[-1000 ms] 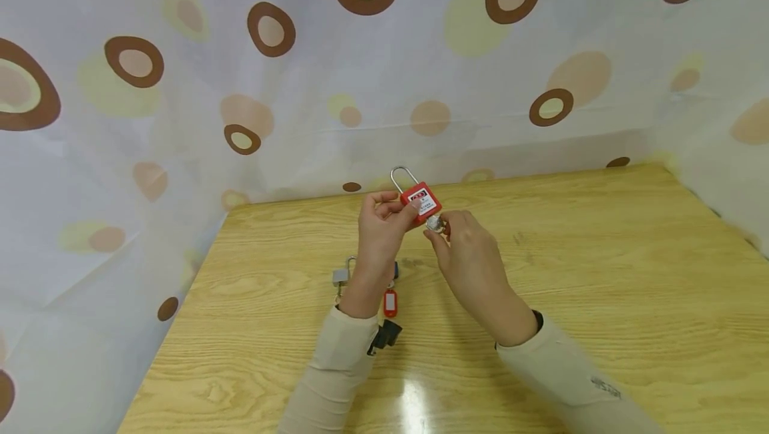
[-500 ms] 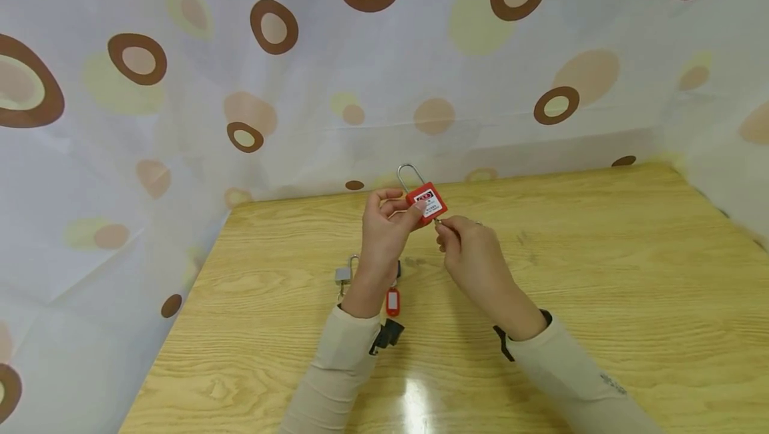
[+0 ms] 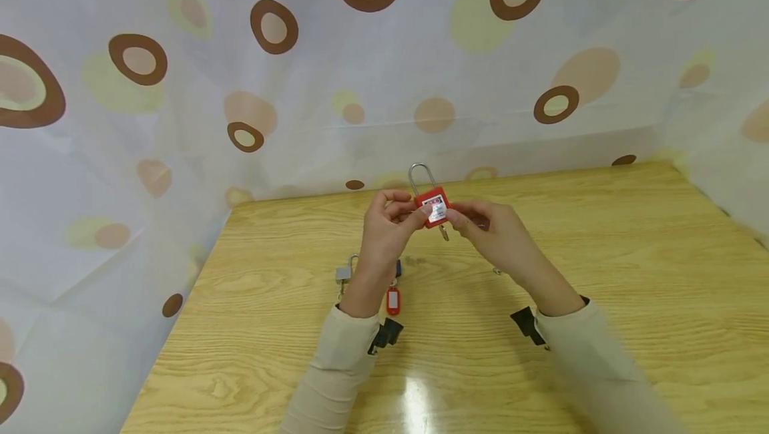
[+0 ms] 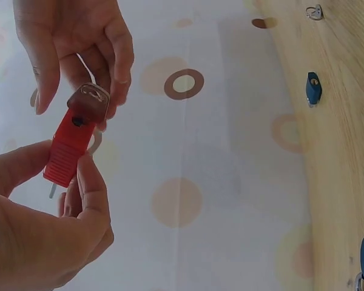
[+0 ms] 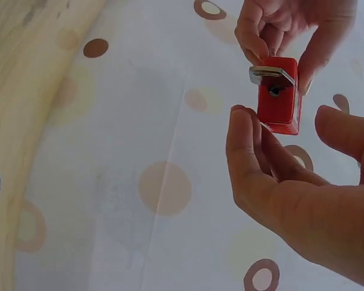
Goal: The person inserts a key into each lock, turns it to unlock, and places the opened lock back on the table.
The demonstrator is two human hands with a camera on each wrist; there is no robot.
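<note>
From the head view, the red padlock [image 3: 434, 207] sits pinched between the left hand [image 3: 384, 224] and right hand [image 3: 489, 230], up off the table [image 3: 601, 254]. Left wrist view: left thumb and fingers grip its body [image 4: 70, 148], the right hand's fingertips above at the key [image 4: 88, 97] end. Right wrist view shows the padlock [image 5: 279, 97] just past the right hand's [image 5: 291, 182] loosely curled fingers, with the left hand [image 5: 291, 30] clamped on its far end.

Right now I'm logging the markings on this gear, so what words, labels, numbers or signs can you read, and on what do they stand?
Nothing can be read for certain.
White label on the red padlock, held between the left hand and right hand: print too small and blurred to read.
White insert of the red key tag on the table: no legible text.
</note>
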